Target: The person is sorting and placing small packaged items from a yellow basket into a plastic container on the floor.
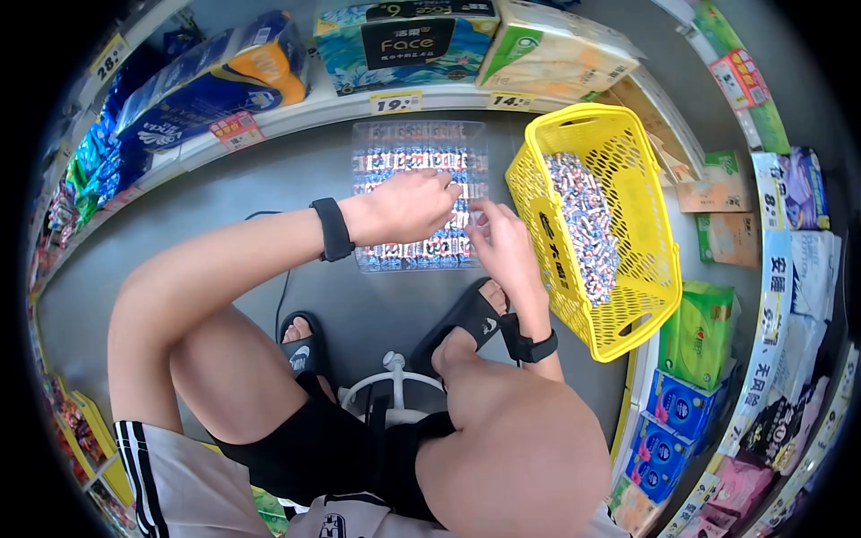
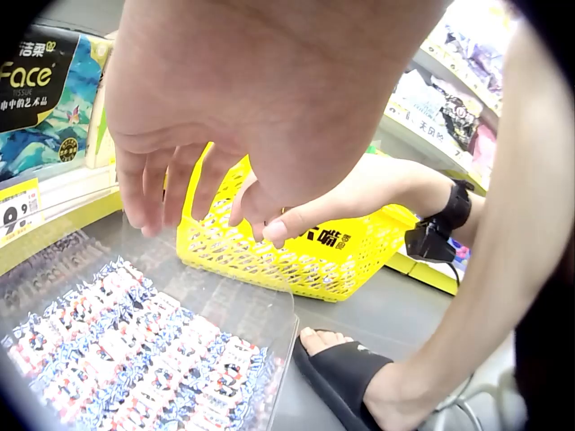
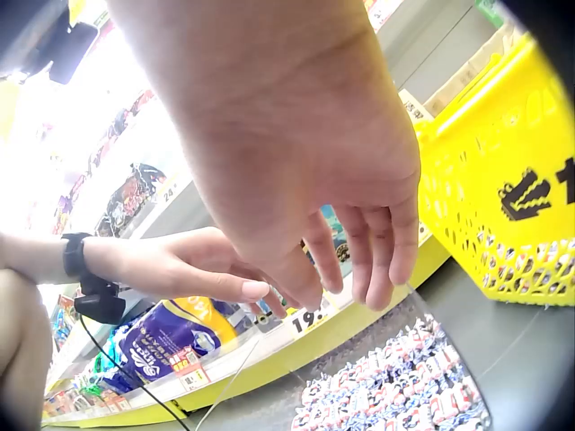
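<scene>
we see a curved shelf (image 1: 280,125) running along the far side of a grey floor (image 1: 238,188), with more stocked shelving down the right. the yellow basket (image 1: 583,109) stands on the floor just beside a clear box (image 2: 269,296), to its right as we look down, its wall pierced with holes. on the far shelf sit a navy and orange pack (image 1: 220,85), a blue-green pack marked "face" (image 1: 408,45) and a green and cream pack (image 1: 556,58). a black sandal (image 1: 471,323) rests near the box.

over the box we find the left hand (image 1: 414,204), its fingers bent downward with gaps between some of them; we cannot tell whether its fingertips pinch anything. the right hand (image 1: 507,247) is by the box's right edge, between box and basket, thumb and forefinger a little apart, the other fingers loosely bent. a black band (image 1: 334,229) circles the left wrist.

smallest of all are the wrapped pieces, red, white and blue: in the box we see them (image 1: 421,254) laid in rows, in the basket heaped loosely.
</scene>
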